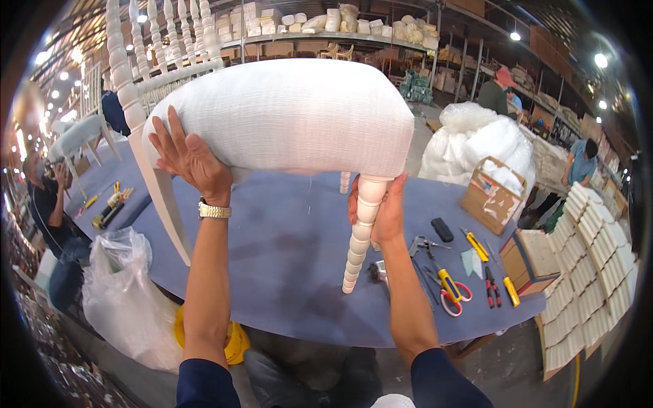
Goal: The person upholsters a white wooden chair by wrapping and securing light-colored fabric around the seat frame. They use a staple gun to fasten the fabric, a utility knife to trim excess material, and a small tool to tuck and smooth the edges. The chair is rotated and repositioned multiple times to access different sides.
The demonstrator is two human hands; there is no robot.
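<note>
The left hand point(194, 163) is open, its fingers point(175, 128) spread and pressed against the pale seat point(292, 115) at the left of the frame's centre; a watch point(215, 210) circles that wrist. The right hand point(389, 212) grasps the turned front leg point(365, 221) right of centre, just below the seat, fingers curled behind it with their tips showing on its left side. Both belong to one chair point(157, 162), which fills the upper middle over the desk point(272, 279), its spindles point(155, 41) rising at the upper left. From here I can't tell whether its feet touch the desk.

Near the right forearm lie red-handled scissors point(453, 304), pliers point(491, 289), a yellow cutter point(476, 246) and a black case point(442, 229). Two cartons point(490, 198) point(534, 265) sit farther right, before stacked wooden strips point(588, 255). White plastic point(469, 139) heaps up at the upper right, and a clear bag point(129, 299) slumps at the lower left. A person point(51, 221) is at the left edge; another point(581, 163) bends at the right, and loaded shelves point(326, 37) run along the top.
</note>
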